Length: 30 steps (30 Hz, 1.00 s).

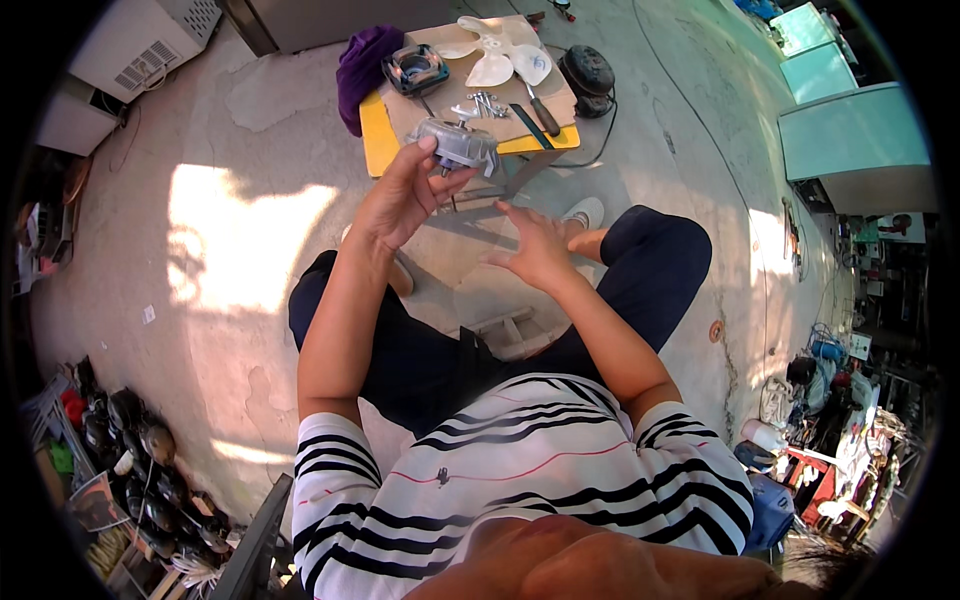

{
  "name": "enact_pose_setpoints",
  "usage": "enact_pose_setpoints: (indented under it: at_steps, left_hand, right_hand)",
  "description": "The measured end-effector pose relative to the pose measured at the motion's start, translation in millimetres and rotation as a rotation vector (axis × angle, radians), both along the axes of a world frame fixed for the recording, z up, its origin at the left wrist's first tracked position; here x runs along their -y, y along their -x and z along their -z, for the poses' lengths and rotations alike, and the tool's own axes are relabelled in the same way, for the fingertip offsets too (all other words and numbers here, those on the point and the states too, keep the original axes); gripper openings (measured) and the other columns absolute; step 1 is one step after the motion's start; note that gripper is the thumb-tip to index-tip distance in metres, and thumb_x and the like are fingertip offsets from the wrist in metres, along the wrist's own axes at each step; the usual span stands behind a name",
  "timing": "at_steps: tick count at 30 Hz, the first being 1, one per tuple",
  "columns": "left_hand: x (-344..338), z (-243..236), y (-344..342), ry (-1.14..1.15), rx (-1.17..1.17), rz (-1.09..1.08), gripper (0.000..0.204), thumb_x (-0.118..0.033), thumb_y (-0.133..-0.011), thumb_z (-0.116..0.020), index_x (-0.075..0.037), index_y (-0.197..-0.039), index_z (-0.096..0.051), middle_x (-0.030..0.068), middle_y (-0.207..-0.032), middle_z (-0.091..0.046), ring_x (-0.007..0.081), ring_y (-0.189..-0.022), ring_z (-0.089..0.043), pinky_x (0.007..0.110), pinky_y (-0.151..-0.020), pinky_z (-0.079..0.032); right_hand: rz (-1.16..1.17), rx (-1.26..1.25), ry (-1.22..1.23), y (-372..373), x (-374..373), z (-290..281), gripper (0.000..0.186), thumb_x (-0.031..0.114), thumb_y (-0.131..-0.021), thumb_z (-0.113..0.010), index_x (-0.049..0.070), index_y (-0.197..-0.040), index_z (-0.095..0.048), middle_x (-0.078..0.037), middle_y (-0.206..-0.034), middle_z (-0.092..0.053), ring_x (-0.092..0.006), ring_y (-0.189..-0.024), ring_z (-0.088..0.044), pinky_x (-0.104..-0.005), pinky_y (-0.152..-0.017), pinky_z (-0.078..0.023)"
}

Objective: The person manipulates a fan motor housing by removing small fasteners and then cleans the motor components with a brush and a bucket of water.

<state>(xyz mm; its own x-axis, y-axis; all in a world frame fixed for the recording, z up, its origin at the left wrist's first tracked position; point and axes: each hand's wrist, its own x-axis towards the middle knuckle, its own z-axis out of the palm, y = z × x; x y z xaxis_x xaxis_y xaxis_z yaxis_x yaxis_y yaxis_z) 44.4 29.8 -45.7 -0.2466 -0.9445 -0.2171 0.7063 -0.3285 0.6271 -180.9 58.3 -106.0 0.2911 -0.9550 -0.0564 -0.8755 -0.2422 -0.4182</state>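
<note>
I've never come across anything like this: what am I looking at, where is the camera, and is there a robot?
There's no robot here, just a person's bare hands. The single picture comes from a wide fisheye camera worn on the head, looking down, so straight edges bend near the rim and the striped shirt fills the lower middle.

The left hand holds a grey metal part near the front edge of a small yellow table. The right hand is open and holds nothing.

On the table's cardboard sheet lie a white fan blade, a screwdriver, small metal pieces and a dark open-centred part. A purple cloth hangs at the left.
</note>
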Motion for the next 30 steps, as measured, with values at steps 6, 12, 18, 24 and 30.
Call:
enact_pose_setpoints:
  at_steps: [6, 12, 18, 24, 30]
  left_hand:
    - [1.3, 3.6, 0.1, -0.085, -0.076, -0.033, 0.058, -0.042, -0.087, -0.067, -0.003, -0.124, -0.045, 0.0146, -0.114, -0.063, 0.0313, -0.104, -0.067, 0.041, -0.100, -0.049]
    - [1.5, 8.5, -2.9, -0.047, -0.116, 0.070, 0.069, -0.051, -0.088, -0.061, 0.001, -0.129, -0.043, 0.0179, -0.121, -0.061, 0.0277, -0.099, -0.069, 0.043, -0.104, -0.047]
    - [-1.7, 1.9, -1.4, -0.008, -0.160, 0.144, 0.070, -0.050, -0.090, -0.057, 0.001, -0.135, -0.040, 0.0196, -0.126, -0.058, 0.0284, -0.102, -0.068, 0.042, -0.101, -0.050]
    - [-0.1, -5.9, -1.7, 0.128, 0.273, -0.157, 0.071, -0.036, -0.083, -0.071, -0.001, -0.135, -0.038, 0.0203, -0.130, -0.051, 0.0275, -0.106, -0.064, 0.038, -0.095, -0.052]
    - [-6.6, -19.5, 4.2, 0.234, 0.908, -0.523, 0.089, -0.028, -0.068, -0.084, -0.002, -0.136, -0.034, 0.0192, -0.135, -0.042, 0.0254, -0.104, -0.058, 0.034, -0.089, -0.050]
  right_hand:
    - [-0.061, 0.157, 0.040, 7.6, 9.7, -28.9, 0.037, 0.022, -0.077, -0.074, 0.016, -0.112, -0.065, -0.004, -0.113, -0.063, -0.0254, -0.108, -0.057, -0.0422, -0.092, -0.040]
    - [-0.004, 0.495, 0.205, 6.3, 36.9, -60.2, 0.023, 0.012, -0.081, -0.069, 0.016, -0.103, -0.070, -0.004, -0.107, -0.064, -0.0243, -0.107, -0.055, -0.0383, -0.090, -0.040]
    - [0.108, 0.812, -0.100, -8.5, 43.6, -103.4, 0.028, 0.012, -0.085, -0.067, 0.007, -0.113, -0.067, -0.009, -0.107, -0.064, -0.0205, -0.104, -0.057, -0.0355, -0.091, -0.043]
    - [0.061, 0.796, 0.008, -7.5, 39.4, -100.1, 0.040, 0.016, -0.087, -0.069, 0.002, -0.122, -0.058, -0.007, -0.101, -0.065, -0.0140, -0.095, -0.060, -0.0294, -0.085, -0.047]
    - [0.118, 0.607, 0.027, 8.3, 43.2, -90.3, 0.036, 0.016, -0.086, -0.071, 0.001, -0.116, -0.060, -0.007, -0.091, -0.066, -0.0147, -0.087, -0.062, -0.0289, -0.082, -0.048]
